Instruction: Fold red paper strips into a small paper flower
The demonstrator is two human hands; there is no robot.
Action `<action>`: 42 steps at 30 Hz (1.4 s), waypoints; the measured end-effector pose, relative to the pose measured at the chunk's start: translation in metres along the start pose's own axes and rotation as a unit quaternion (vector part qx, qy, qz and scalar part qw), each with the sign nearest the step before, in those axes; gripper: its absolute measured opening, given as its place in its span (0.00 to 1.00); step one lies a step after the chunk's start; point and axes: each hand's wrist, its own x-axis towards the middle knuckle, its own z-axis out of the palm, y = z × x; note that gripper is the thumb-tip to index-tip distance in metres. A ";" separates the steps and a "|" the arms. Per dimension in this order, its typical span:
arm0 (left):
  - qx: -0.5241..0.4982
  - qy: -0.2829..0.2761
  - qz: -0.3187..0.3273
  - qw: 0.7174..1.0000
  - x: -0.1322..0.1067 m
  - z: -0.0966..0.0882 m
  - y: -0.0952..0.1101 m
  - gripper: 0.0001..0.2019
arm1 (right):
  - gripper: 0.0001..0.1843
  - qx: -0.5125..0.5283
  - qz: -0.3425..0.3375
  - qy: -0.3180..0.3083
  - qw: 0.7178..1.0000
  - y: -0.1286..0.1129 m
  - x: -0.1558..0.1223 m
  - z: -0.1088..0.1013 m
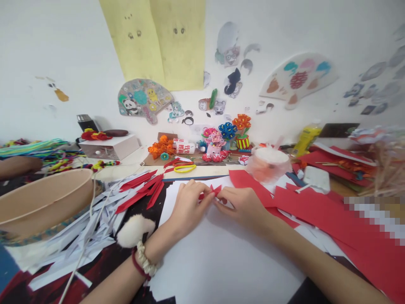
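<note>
Between my two hands is a small piece of folded red paper (pixel 216 190) with pointed tips sticking up. My left hand (pixel 193 197) pinches it from the left, thumb and fingers pressed together. From the right, my right hand (pixel 242 204) grips the same piece with thumb and forefinger; part of it hides behind the fingers. Both hands are over a stack of white paper (pixel 221 257). Folded red strips (pixel 142 192) lie left of the stack, on top of many white paper strips (pixel 82 236).
Red sheets (pixel 316 211) spread out at the right, near a plastic-wrapped cup (pixel 268 162). Yellow-handled scissors (pixel 185 168) lie at the back. A large beige basin (pixel 47 198) stands left, with a white cord (pixel 91 202) beside it. Craft flowers (pixel 228 133) line the wall.
</note>
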 end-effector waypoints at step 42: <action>-0.086 -0.028 -0.077 0.993 0.011 -0.010 0.000 0.08 | 0.11 -0.017 -0.051 0.037 0.998 -0.008 -0.005 0.009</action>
